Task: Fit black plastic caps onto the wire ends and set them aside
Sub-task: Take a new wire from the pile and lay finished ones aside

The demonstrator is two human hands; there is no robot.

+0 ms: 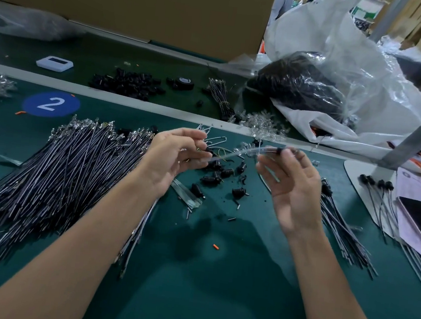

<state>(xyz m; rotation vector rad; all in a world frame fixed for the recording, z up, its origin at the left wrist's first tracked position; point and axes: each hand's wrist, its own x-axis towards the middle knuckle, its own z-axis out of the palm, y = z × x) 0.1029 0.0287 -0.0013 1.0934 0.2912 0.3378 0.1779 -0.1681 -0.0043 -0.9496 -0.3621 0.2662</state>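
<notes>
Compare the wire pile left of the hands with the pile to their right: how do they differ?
The left pile is much bigger than the right pile. The left pile's far ends show bare silvery terminals; the right pile's far ends carry black caps. Both are thin dark wires lying on the green mat.

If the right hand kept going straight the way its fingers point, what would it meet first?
The right hand, pinching a thin wire, points away from the person. Likely first: the crumpled white plastic bag, though depth is unclear.
</notes>
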